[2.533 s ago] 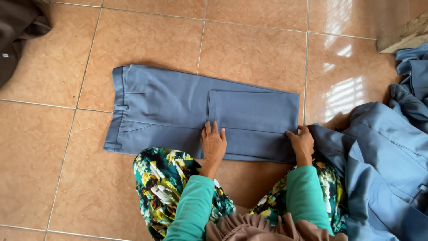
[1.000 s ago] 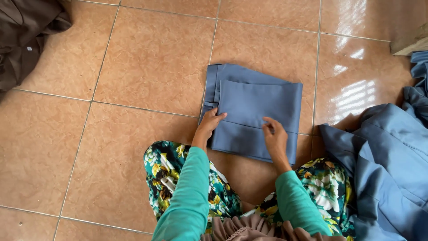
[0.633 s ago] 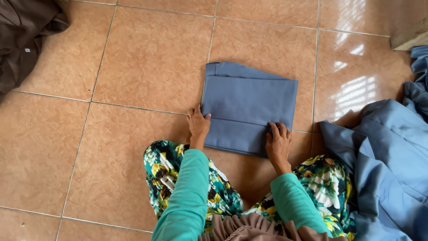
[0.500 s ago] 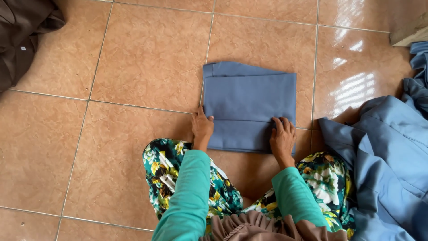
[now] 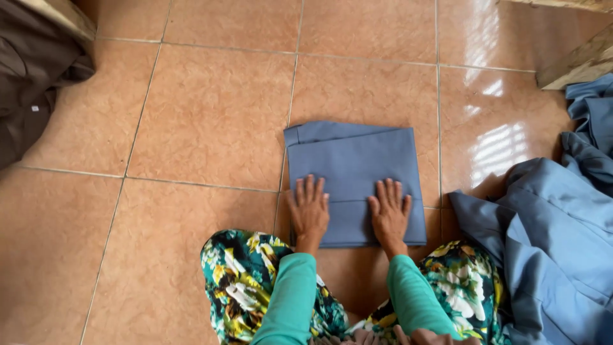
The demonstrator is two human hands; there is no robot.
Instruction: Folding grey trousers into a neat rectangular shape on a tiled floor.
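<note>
Both hands (image 5: 350,214) flat atop folded garment (image 5: 355,160)

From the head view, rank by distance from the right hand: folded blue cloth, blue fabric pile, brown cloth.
1. Folded blue cloth: under the right hand.
2. Blue fabric pile: to its right.
3. Brown cloth: far upper left.

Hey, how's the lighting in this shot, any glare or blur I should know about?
In the head view, daylight reflects as bright glare patches on the glossy floor tiles right of the folded blue cloth; the cloth, the left hand and the right hand are sharp and evenly lit, with only soft shadows beneath them; the dark fabric at upper left shows little detail.
</note>
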